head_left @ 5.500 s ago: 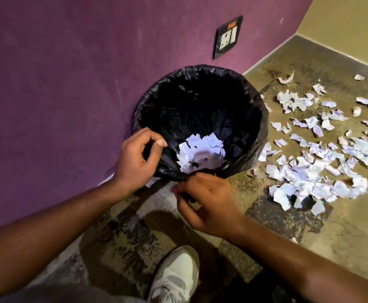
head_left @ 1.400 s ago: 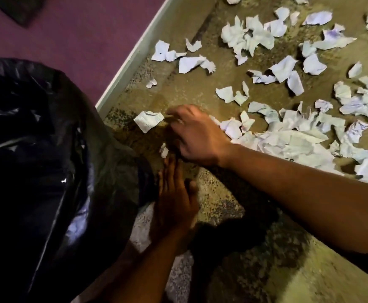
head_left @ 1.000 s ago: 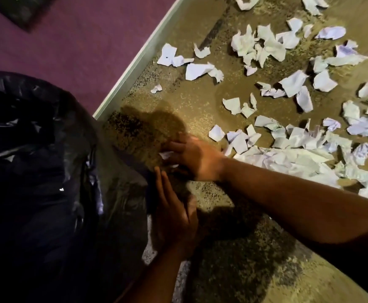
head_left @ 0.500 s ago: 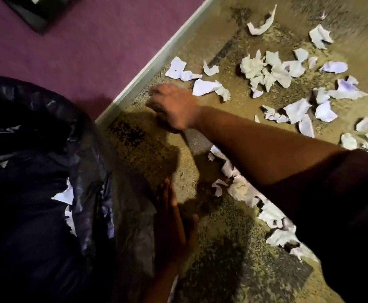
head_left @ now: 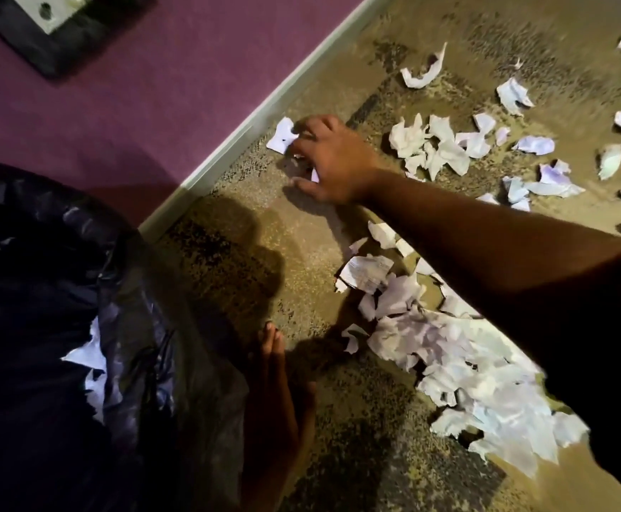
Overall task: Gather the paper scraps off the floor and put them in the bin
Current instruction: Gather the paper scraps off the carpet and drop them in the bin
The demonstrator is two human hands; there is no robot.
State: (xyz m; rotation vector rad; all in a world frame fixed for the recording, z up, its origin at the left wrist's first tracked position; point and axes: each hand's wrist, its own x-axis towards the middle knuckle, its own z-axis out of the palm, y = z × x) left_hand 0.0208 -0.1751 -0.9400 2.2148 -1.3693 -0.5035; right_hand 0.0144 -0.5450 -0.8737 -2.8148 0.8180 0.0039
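**Right hand reaching for scraps by the wall**

The right hand (head_left: 333, 160) is stretching out across the floor (head_left: 301, 260), fingers curled down over a few small paper scraps near the pale skirting strip (head_left: 264, 116). One white scrap (head_left: 281, 136) is touching the fingertips, and a sliver of paper is showing under the palm, but whether the grip is actually pinching anything, I cannot tell. The left hand (head_left: 277, 386) is lying flat and open against the side of the bin (head_left: 61, 327), holding nothing. The bin, lined with a black bag, is sitting at lower left against the purple wall (head_left: 135, 105), with a few torn pieces showing inside it. A big heap of scraps (head_left: 467, 364) is lying under the right forearm, and more loose pieces (head_left: 434, 145) are scattered across the floor beyond it.
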